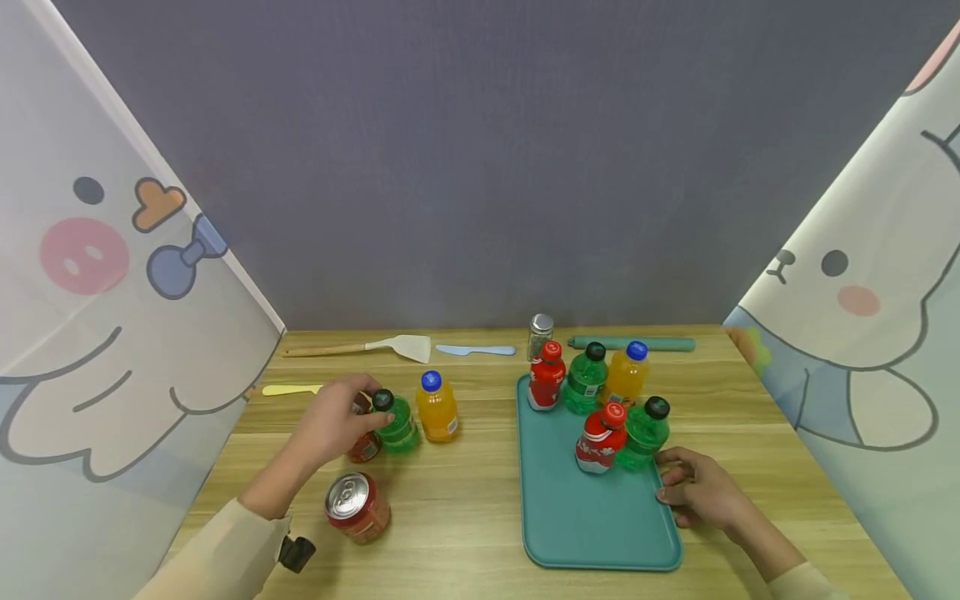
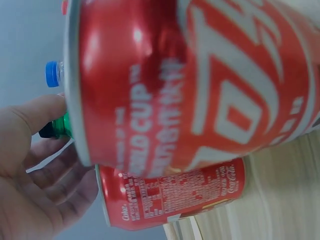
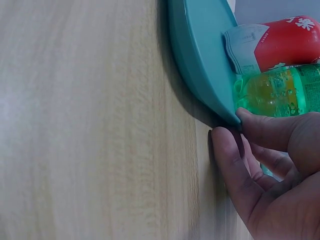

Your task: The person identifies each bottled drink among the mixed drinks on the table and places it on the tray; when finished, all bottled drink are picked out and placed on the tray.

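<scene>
My left hand (image 1: 347, 417) holds a green bottle (image 1: 401, 429) with a black cap, thumb on the near side and fingers behind; the bottle stands upright on the table. In the left wrist view, cans hide the fingertips and most of that bottle. An orange drink bottle (image 1: 437, 410) with a blue cap stands just right of it. My right hand (image 1: 699, 487) pinches the right rim of a teal tray (image 1: 585, 521) between thumb and fingers. Red bottles (image 1: 602, 440), green bottles (image 1: 645, 433) and an orange bottle (image 1: 626, 375) stand on the tray's far half.
Near the left forearm stands a red cola can (image 1: 358, 508); another can (image 1: 363, 450) is partly behind the left hand. Along the back lie a spatula (image 1: 408, 346), a blue knife (image 1: 476, 350), a yellow utensil (image 1: 288, 389) and a teal roll (image 1: 637, 342), beside a shaker (image 1: 539, 333).
</scene>
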Demonstrator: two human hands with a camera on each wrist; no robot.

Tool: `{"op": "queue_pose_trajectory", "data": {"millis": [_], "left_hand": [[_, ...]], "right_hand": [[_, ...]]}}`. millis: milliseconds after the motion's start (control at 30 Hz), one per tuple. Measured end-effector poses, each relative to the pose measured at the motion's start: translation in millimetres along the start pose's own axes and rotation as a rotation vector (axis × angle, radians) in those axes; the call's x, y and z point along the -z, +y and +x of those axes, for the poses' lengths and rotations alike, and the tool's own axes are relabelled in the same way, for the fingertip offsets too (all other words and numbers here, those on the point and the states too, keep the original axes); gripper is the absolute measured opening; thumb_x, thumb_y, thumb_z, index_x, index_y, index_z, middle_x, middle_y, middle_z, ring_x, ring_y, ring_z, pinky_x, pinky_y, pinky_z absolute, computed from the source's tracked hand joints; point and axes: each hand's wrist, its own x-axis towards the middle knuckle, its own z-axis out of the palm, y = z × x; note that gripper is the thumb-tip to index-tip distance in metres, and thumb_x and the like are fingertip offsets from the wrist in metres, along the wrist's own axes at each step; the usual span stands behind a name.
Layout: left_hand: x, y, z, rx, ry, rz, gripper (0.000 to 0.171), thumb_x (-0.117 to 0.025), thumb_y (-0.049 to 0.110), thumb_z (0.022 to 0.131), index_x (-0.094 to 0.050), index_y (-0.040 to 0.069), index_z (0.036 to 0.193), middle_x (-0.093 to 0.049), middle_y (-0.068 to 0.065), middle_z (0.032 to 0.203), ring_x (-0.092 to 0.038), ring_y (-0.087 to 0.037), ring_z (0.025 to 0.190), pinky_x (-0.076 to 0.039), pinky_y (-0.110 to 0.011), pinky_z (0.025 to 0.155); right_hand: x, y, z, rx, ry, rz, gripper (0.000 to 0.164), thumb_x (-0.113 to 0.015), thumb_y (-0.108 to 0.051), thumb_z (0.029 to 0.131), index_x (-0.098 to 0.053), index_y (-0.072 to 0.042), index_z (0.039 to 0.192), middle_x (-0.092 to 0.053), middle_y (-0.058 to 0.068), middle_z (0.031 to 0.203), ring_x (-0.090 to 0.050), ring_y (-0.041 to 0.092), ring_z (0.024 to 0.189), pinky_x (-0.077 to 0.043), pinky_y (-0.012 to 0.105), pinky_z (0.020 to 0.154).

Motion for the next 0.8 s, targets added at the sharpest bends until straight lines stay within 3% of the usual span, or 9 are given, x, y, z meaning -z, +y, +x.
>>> {"op": "queue_pose_trajectory", "data": {"millis": [400, 800], "left_hand": [[-2.4, 5.8, -16.9, -0.007, 0.043, -0.024, 0.027, -0.083, 0.022, 0.087, -0.068, 0.012, 0.108, -0.070, -0.001, 0.092, -0.063, -0.018, 0.079, -0.053, -0.028, 0.064], [-3.2, 29.8, -27.2, -0.092, 0.062, -0.122, 0.027, -0.083, 0.017, 0.087, -0.067, 0.015, 0.108, -0.071, 0.002, 0.100, -0.064, -0.017, 0.083, -0.054, -0.024, 0.065]], "right_hand": [[-2, -5, -3, 0.004, 0.008, -0.004, 0.059, -0.075, 0.002, 0.086, -0.047, 0.011, 0.138, -0.059, 0.017, 0.098, -0.062, 0.026, 0.068, -0.059, 0.041, 0.055], [-2, -5, -2, -0.002, 0.011, -0.016, 0.059, -0.075, 0.002, 0.087, -0.047, 0.011, 0.138, -0.059, 0.017, 0.099, -0.062, 0.025, 0.072, -0.060, 0.040, 0.056]]}}
